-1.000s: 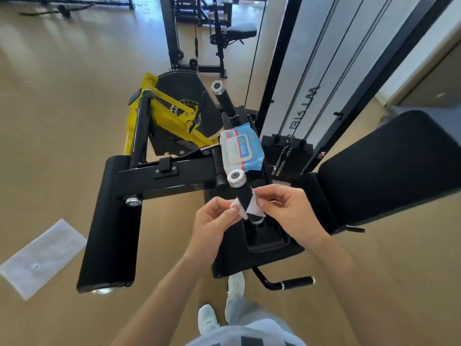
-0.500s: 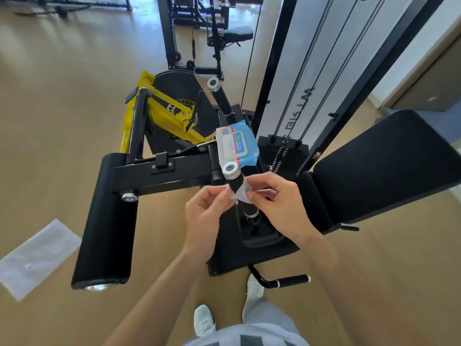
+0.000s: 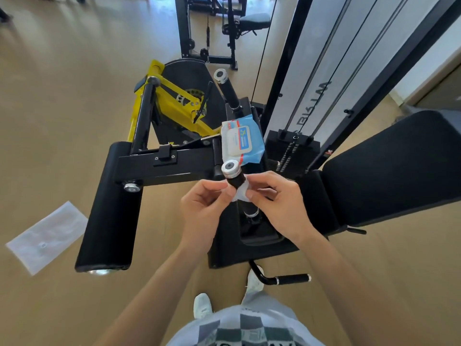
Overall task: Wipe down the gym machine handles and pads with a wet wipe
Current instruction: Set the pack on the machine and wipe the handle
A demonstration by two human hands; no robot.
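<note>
1. The head view looks down on a black and yellow gym machine standing on a tan floor (image 3: pixel 50 96).
2. Both hands meet at the near handle (image 3: pixel 235 181), a black bar with a silver end cap.
3. A small white wet wipe (image 3: pixel 241 194) is wrapped against this handle just below the cap.
4. The left hand (image 3: pixel 202 211) has a narrow grip, thumb and fingertips pinching the wipe's left side. The right hand (image 3: pixel 282 206) pinches the right side the same way.
5. A blue and white wipes pack (image 3: pixel 242 142) lies on the machine just behind the handle.
6. Judged from this, the near handle is being wiped. The wipe sits near the handle's top, so the lower stretch probably needs a pass.
7. The far handle (image 3: pixel 228 89), the roller pad (image 3: pixel 109 208), the back pad (image 3: pixel 399 166) and the low side handle (image 3: pixel 291 279) are all untouched by either hand. No sheen shows whether they have been cleaned.
8. A flat white sheet (image 3: pixel 47 236) lies on the floor, well apart from the machine. Whether it is a used wipe cannot be told.
</note>
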